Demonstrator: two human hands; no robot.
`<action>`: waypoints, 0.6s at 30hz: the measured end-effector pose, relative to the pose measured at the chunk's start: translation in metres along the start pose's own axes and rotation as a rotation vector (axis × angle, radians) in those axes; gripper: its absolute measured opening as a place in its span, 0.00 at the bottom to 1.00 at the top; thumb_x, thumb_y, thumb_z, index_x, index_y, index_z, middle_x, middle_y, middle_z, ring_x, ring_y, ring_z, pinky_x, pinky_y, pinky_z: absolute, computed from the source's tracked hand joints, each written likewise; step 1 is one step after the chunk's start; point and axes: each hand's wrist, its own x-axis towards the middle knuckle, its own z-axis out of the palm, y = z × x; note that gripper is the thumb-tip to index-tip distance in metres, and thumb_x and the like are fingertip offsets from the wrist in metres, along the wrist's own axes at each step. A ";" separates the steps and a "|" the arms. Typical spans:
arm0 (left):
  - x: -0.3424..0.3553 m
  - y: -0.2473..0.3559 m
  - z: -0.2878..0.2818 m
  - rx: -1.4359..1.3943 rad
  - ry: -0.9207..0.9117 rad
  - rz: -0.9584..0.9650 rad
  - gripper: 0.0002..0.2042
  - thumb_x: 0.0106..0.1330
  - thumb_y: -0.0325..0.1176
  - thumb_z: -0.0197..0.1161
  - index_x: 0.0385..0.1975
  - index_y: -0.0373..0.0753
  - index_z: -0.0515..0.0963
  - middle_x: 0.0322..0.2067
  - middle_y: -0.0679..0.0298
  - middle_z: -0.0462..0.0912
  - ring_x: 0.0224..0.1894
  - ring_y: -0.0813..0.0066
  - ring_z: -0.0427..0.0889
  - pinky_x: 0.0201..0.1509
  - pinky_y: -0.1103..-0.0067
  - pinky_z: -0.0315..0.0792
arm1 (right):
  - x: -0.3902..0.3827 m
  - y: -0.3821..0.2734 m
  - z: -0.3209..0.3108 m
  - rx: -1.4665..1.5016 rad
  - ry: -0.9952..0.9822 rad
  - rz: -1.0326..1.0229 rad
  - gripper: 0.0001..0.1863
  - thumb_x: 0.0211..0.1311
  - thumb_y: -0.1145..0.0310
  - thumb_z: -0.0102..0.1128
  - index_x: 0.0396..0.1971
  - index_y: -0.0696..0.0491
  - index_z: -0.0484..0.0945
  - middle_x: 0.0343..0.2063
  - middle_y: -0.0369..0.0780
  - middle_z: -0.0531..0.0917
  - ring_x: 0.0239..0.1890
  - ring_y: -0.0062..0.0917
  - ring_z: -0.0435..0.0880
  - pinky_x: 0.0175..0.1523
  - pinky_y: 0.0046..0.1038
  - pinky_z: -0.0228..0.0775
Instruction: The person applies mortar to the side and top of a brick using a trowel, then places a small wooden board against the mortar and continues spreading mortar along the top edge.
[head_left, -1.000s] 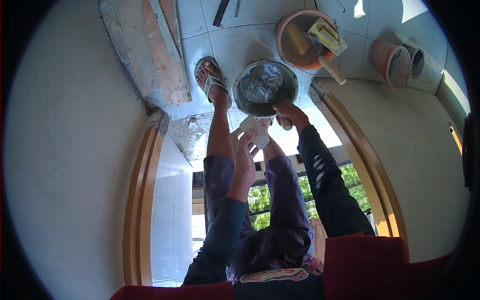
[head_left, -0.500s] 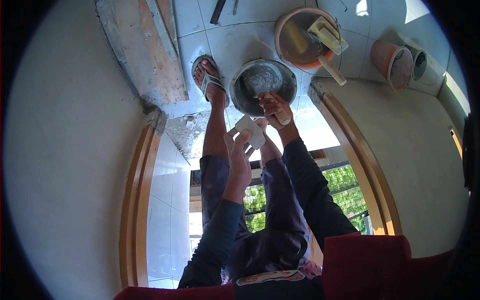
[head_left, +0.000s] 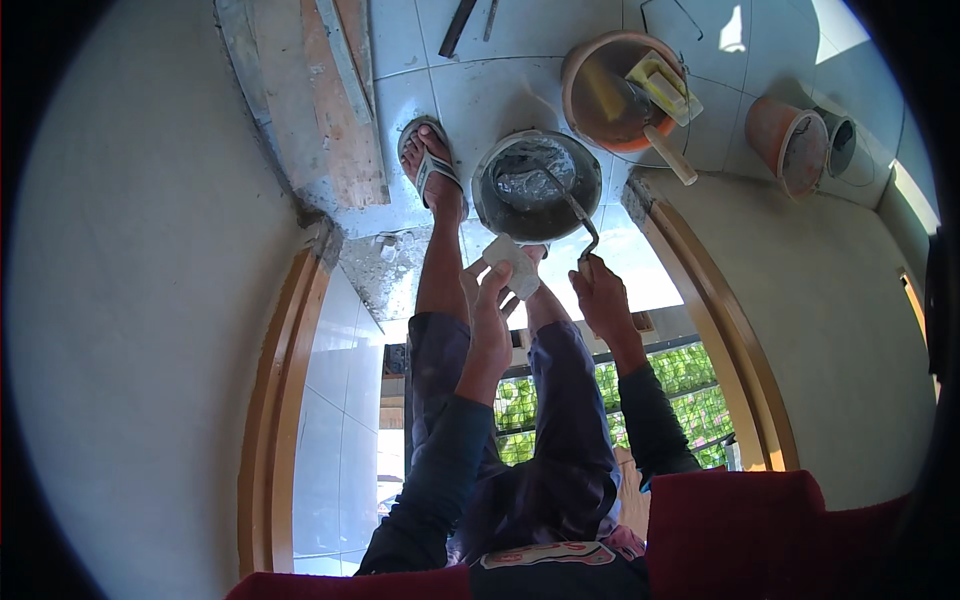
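My left hand point(head_left: 490, 310) holds a pale grey block point(head_left: 511, 266) between thumb and fingers, just below the dark round bucket point(head_left: 482, 181). My right hand point(head_left: 605, 300) is closed round the handle of a trowel point(head_left: 580, 212). The trowel's bent metal neck reaches up into the bucket, where wet grey material point(head_left: 525, 160) lies around its blade; the blade's outline is hard to make out. My left foot point(head_left: 433, 165), in a flip-flop, stands left of the bucket.
An orange bucket point(head_left: 580, 70) holds murky liquid, a yellow float point(head_left: 665, 85) and a wooden-handled tool point(head_left: 670, 155). Two smaller pails point(head_left: 773, 140) lie at the right. Dirty boards point(head_left: 345, 160) lie at the left. A wooden door frame point(head_left: 738, 360) and plastered walls point(head_left: 150, 330) flank me.
My right hand has drawn down and right from the bucket with the trowel's handle, turning it so its neck now shows. My left hand still holds the block in nearly the same place.
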 end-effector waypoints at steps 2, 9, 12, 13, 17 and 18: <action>0.001 0.000 0.001 0.000 -0.017 0.003 0.29 0.66 0.51 0.67 0.60 0.46 0.63 0.57 0.61 0.70 0.61 0.63 0.71 0.66 0.59 0.64 | 0.012 0.017 0.022 -0.077 0.118 -0.109 0.19 0.73 0.59 0.55 0.53 0.57 0.69 0.34 0.56 0.85 0.40 0.59 0.84 0.45 0.55 0.75; -0.002 0.000 -0.002 0.014 0.035 -0.010 0.28 0.65 0.51 0.67 0.59 0.46 0.65 0.56 0.61 0.73 0.60 0.66 0.73 0.66 0.60 0.65 | 0.037 0.028 0.041 0.016 -0.088 0.100 0.17 0.74 0.58 0.55 0.47 0.58 0.68 0.33 0.60 0.85 0.40 0.59 0.85 0.42 0.57 0.76; -0.001 0.000 -0.003 0.008 -0.004 0.013 0.29 0.65 0.52 0.67 0.60 0.46 0.65 0.57 0.61 0.71 0.62 0.65 0.71 0.66 0.59 0.64 | 0.024 0.016 0.030 -0.020 0.031 -0.052 0.17 0.73 0.59 0.56 0.47 0.58 0.68 0.33 0.60 0.85 0.41 0.59 0.85 0.42 0.56 0.76; -0.002 0.000 0.002 0.024 -0.004 0.010 0.29 0.65 0.52 0.67 0.59 0.46 0.65 0.57 0.61 0.72 0.61 0.65 0.71 0.66 0.59 0.64 | 0.028 0.023 0.029 -0.034 0.043 -0.068 0.18 0.74 0.57 0.55 0.47 0.58 0.68 0.33 0.60 0.85 0.41 0.58 0.85 0.44 0.56 0.76; 0.003 -0.004 0.001 0.033 0.020 -0.014 0.28 0.65 0.53 0.67 0.58 0.47 0.66 0.56 0.62 0.72 0.61 0.66 0.71 0.66 0.60 0.64 | 0.055 0.048 0.041 -0.145 -0.160 0.111 0.20 0.75 0.54 0.50 0.45 0.59 0.70 0.34 0.58 0.86 0.41 0.57 0.86 0.47 0.55 0.77; 0.005 -0.005 -0.001 0.037 0.017 -0.010 0.28 0.65 0.53 0.67 0.58 0.47 0.66 0.56 0.62 0.72 0.61 0.66 0.71 0.66 0.60 0.64 | 0.053 0.046 0.040 -0.141 -0.156 0.109 0.20 0.75 0.54 0.50 0.45 0.59 0.70 0.34 0.58 0.86 0.41 0.57 0.86 0.47 0.55 0.77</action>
